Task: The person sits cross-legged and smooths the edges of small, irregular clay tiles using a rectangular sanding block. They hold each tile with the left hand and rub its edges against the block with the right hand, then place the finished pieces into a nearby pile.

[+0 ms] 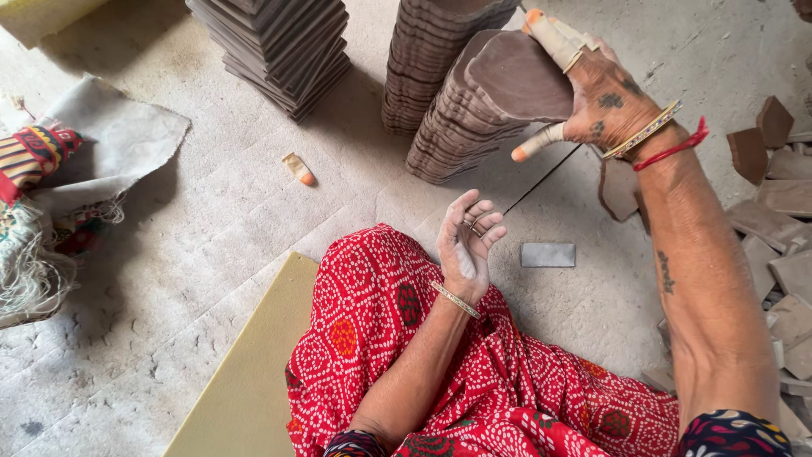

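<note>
Right hand (605,93) stretched forward, fingers wrapped in pale tape with orange tips, gripping the edge of a flat brown stone slab (516,76) and holding it against the top of a leaning stack of similar slabs (474,118). Bangle and red thread at that wrist. Left hand (467,241) raised above the knee, dusty, fingers loosely curled inward, holding nothing; ring on one finger, thin bangle at the wrist. Thin dark wire (541,180) running between the two hands, passing just behind the left fingertips; contact with it not clear. Red dotted cloth (397,313) covering the lap and legs below. Small grey rectangular piece (547,255) flat on the floor just right of the left hand. Second tall stack of rounded slabs (427,51) behind the leaning one, square-cut dark stack (279,46) further left. Loose orange-tipped finger cover (299,168) lying alone on the dusty floor. Yellow foam mat (245,381) beside the left leg. Broken brown stone pieces (774,211) heaped along the right edge. Grey cloth (118,140) and striped, frayed fabric (34,156) at far left.
</note>
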Available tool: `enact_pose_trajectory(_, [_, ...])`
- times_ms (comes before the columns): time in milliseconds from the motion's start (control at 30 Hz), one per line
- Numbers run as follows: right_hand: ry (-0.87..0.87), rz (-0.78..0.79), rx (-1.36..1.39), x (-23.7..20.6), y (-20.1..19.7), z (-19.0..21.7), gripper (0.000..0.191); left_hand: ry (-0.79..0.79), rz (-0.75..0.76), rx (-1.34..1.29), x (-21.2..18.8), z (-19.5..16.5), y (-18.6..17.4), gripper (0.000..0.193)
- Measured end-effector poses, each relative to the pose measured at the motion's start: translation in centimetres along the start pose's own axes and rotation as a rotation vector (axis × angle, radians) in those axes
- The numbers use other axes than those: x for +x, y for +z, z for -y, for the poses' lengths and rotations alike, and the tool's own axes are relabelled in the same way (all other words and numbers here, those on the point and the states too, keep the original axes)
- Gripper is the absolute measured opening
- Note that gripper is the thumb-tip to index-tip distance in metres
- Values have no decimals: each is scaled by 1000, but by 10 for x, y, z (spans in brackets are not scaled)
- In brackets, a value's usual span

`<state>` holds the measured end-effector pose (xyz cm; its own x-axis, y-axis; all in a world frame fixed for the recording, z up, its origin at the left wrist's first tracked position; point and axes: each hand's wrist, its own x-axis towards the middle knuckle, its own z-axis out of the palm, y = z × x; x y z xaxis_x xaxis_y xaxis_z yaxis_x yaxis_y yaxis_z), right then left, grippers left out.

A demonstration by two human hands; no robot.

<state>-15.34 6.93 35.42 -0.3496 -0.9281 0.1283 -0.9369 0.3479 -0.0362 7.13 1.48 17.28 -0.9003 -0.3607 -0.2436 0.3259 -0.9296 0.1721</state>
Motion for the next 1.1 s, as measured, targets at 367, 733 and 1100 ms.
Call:
enact_pose_trajectory(367, [-3,-6,97,27,-4,16,149,-55,-39,-52,-1,7,-6,50])
enact_pose_trajectory(733, [249,-407,548,-96,42,20,115,-58,-99,17,3,4,-7,48])
enact_pose_trajectory(1100, [1036,-262,28,-266,241,138,65,-188,-152,221,23,22,-41,40])
